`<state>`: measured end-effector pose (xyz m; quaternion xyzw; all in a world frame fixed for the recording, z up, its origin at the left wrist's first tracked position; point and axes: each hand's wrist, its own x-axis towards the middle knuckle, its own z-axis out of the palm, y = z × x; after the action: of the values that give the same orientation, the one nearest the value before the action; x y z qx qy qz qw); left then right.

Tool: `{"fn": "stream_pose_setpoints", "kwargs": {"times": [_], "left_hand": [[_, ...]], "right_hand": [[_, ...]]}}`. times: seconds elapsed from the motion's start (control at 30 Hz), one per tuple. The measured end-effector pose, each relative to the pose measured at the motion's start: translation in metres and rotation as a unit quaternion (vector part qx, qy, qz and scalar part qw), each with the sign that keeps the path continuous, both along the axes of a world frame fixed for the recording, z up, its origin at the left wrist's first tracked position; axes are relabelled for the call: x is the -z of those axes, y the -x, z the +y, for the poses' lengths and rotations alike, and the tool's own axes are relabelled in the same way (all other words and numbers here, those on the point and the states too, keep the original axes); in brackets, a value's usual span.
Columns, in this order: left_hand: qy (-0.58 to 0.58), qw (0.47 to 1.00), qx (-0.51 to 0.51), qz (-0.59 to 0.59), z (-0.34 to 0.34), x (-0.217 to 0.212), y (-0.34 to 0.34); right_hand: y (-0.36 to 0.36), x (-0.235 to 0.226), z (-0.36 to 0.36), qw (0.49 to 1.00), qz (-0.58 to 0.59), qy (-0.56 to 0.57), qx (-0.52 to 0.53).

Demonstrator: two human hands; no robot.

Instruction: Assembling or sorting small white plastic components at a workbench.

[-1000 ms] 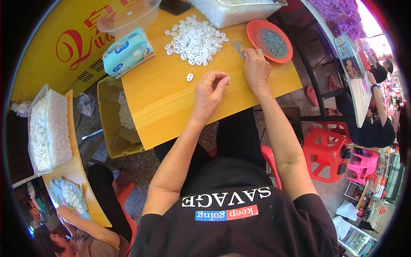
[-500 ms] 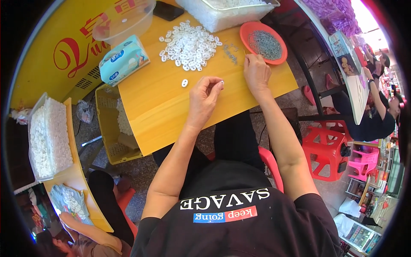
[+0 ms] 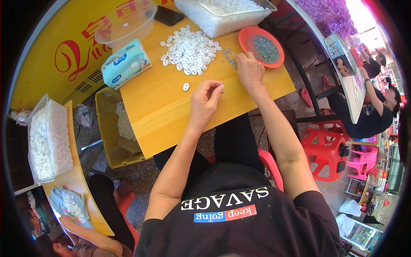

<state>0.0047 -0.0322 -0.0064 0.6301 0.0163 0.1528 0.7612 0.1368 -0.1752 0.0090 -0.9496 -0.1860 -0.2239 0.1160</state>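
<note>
Left hand (image 3: 205, 100) pinches a small white piece (image 3: 221, 87); right hand (image 3: 249, 70) fingers together on gray pins (image 3: 230, 58): best picked singly, piece held steady.

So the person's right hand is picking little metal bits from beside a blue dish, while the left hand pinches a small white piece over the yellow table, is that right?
Nearly. The dish is orange-red, not blue, as the head view shows. The rest holds: the right hand rests at the small metal bits beside it, and the left hand pinches a small white piece over the yellow table.
</note>
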Motion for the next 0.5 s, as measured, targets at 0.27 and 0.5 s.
{"fn": "stream_pose_setpoints", "kwargs": {"times": [0.27, 0.5], "left_hand": [[-0.01, 1.0, -0.002, 0.003, 0.0, -0.002, 0.001], [-0.017, 0.999, 0.021, 0.029, 0.003, 0.002, 0.002]], "right_hand": [[-0.004, -0.006, -0.01, 1.0, 0.015, -0.006, 0.004], [-0.02, -0.008, 0.016, 0.998, 0.025, 0.064, 0.0]]}}
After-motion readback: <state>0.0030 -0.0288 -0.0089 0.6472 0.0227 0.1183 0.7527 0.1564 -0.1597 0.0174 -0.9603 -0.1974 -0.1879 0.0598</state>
